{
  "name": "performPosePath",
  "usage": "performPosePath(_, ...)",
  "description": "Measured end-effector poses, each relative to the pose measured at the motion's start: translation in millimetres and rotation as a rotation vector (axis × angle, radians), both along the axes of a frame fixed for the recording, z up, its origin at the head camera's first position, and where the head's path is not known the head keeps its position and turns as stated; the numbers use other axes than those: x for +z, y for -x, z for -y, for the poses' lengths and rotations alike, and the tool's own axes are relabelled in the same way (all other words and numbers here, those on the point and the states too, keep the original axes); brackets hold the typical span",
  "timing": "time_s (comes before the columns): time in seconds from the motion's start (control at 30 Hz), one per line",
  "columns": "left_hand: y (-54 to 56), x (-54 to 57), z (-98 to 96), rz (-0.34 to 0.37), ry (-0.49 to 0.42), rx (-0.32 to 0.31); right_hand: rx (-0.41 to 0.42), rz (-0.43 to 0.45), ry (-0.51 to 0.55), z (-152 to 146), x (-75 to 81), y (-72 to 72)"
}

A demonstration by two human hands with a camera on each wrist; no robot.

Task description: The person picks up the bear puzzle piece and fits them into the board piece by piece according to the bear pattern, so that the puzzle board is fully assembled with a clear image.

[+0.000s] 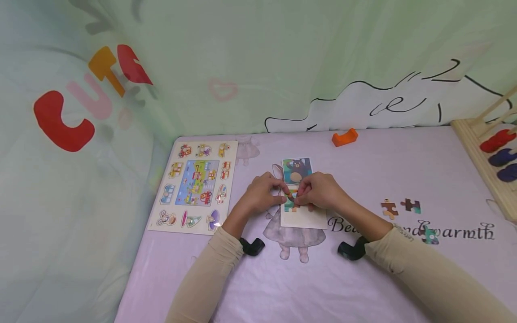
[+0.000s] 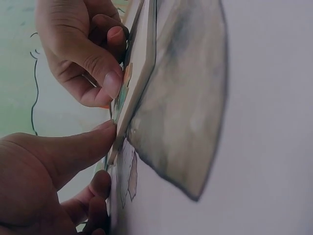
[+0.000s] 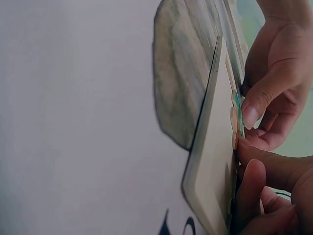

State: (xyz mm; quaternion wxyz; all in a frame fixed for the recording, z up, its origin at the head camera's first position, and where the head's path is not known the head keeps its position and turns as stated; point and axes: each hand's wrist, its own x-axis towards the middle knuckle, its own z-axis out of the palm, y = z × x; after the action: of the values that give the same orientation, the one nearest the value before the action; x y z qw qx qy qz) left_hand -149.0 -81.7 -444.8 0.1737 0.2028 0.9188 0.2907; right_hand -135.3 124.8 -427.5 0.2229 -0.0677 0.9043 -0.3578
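A small puzzle board (image 1: 303,220) lies on the cloth with a few green and orange pieces set into its left part. My left hand (image 1: 264,193) holds the board at its left edge, thumb on the rim and index finger reaching over the pieces. From the other side, my right hand (image 1: 321,191) pinches a puzzle piece between thumb and index finger, right at the board's surface. That piece is mostly hidden by the fingertips; an orange piece (image 3: 234,128) shows beside them in the right wrist view. Just behind the board lies a bear picture card (image 1: 298,171).
Several loose puzzle pieces (image 1: 389,209) lie to the right. A vehicle peg puzzle (image 1: 233,179) lies at left, an orange plastic holder (image 1: 344,137) at the back. A wooden bead frame (image 1: 484,163) stands far right. Cloth walls (image 1: 242,67) rise behind and at left.
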Motion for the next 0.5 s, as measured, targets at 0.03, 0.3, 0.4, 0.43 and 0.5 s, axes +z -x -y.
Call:
performPosePath(0.03,0.1,-0.3,0.0,0.000,0.003,0.002,-0.001,0.002,-0.003,0.2,-0.1,0.0)
performPosePath(0.3,-1.3,0.5,-0.3,0.016,0.009,0.021,-0.004,0.006,-0.017,1.9,0.1,-0.3)
performPosePath(0.4,-1.1,0.6,-0.4,0.017,0.009,0.007,-0.003,0.013,-0.020,1.5,0.6,-0.2)
performPosePath(0.43,-1.0,0.5,-0.4,0.017,0.010,0.003,0.001,0.018,-0.020,1.2,1.0,-0.1)
performPosePath(0.5,-0.9,0.6,-0.8,0.012,0.011,-0.001,0.012,0.037,-0.016,0.4,1.9,0.4)
